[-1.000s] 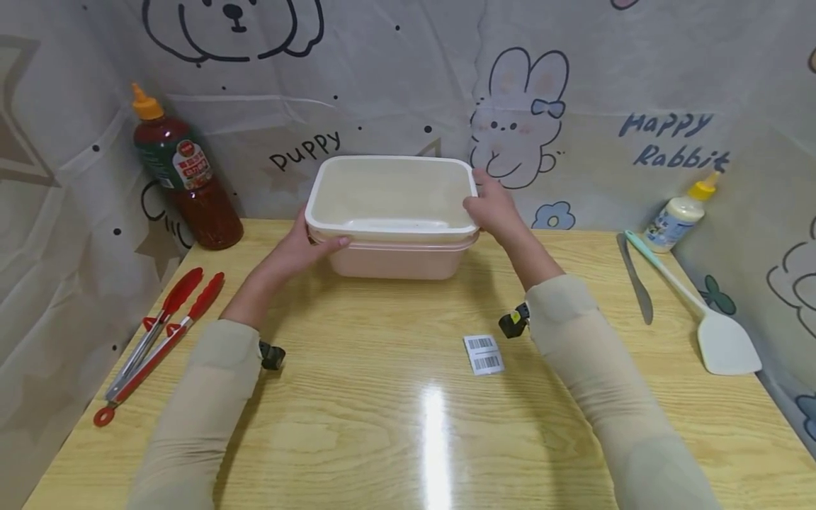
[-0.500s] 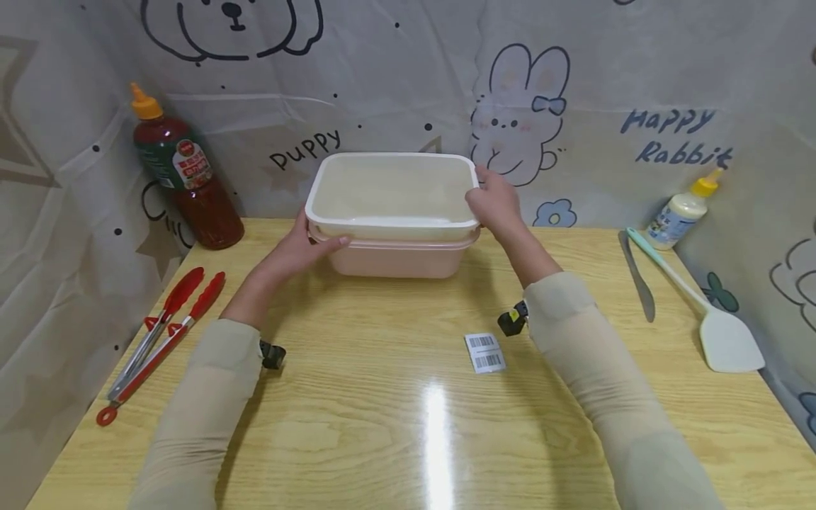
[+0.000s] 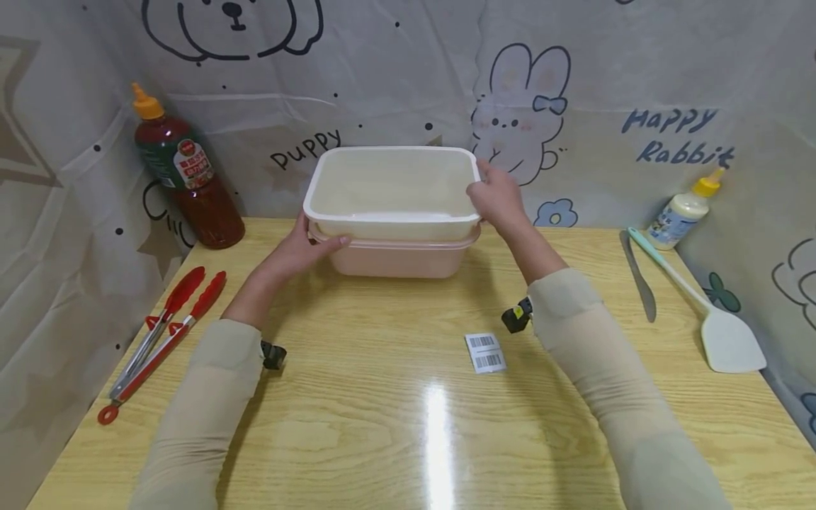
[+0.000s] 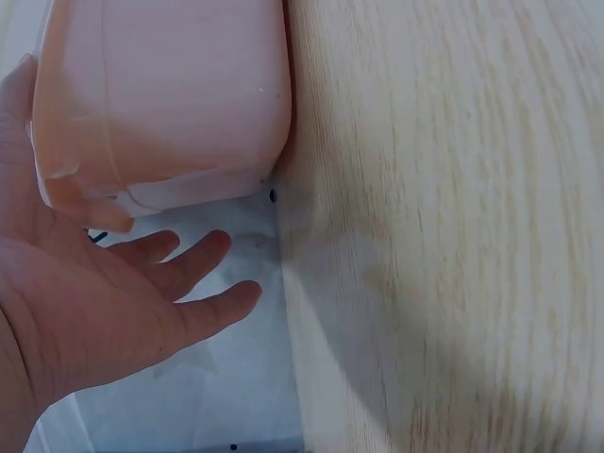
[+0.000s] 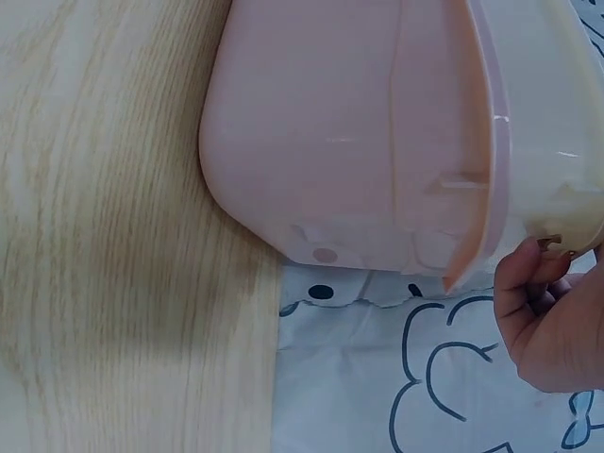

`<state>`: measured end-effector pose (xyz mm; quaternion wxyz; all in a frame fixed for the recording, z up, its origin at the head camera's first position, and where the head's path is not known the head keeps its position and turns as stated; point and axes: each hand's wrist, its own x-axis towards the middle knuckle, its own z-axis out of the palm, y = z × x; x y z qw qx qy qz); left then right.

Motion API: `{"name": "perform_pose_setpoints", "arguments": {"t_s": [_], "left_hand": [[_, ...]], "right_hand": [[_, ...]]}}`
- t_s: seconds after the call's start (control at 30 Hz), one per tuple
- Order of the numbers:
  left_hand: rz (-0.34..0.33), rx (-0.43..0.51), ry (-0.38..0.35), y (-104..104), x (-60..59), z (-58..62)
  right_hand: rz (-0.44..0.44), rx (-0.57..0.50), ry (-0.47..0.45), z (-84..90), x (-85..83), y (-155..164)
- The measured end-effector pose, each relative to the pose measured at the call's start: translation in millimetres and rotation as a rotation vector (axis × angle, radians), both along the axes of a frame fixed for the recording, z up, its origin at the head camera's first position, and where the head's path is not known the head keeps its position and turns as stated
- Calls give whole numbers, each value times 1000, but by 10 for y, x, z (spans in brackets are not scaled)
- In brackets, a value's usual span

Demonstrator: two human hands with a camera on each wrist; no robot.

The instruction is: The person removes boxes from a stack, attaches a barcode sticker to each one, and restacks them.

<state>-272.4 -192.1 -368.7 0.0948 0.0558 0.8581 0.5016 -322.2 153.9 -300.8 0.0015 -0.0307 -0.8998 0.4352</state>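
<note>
At the back middle of the table, in the head view, a cream rectangular plastic box [image 3: 395, 219] with a white rim sits nested in a pink plastic box [image 3: 395, 262]. My right hand [image 3: 500, 195] grips the cream box at its right end, fingers curled at the rim in the right wrist view. The cream wall there stands out above the pink rim. My left hand [image 3: 299, 244] holds the pink box at its left end, thumb over the rim. Its other fingers [image 4: 222, 311] are spread below the rim in the left wrist view.
Red-tipped tongs [image 3: 162, 340] and a red sauce bottle [image 3: 188, 177] are at left. On the right are a table knife [image 3: 637, 276], a white spatula [image 3: 733, 340] and a small yellow-capped bottle [image 3: 678, 216]. A barcode label [image 3: 486, 353] lies mid-table. A printed cloth [image 3: 382, 71] hangs behind.
The cream box has risen slightly out of the pink box, its right end more, with my right hand moving up. The left hand and the pink box have stayed in place.
</note>
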Motion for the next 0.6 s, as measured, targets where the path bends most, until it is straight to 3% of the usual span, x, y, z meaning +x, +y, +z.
{"name": "perform_pose_setpoints", "arguments": {"t_s": [0.6], "left_hand": [[3, 1, 36, 5, 30, -25]], "right_hand": [[-17, -10, 113, 113, 3, -1]]}}
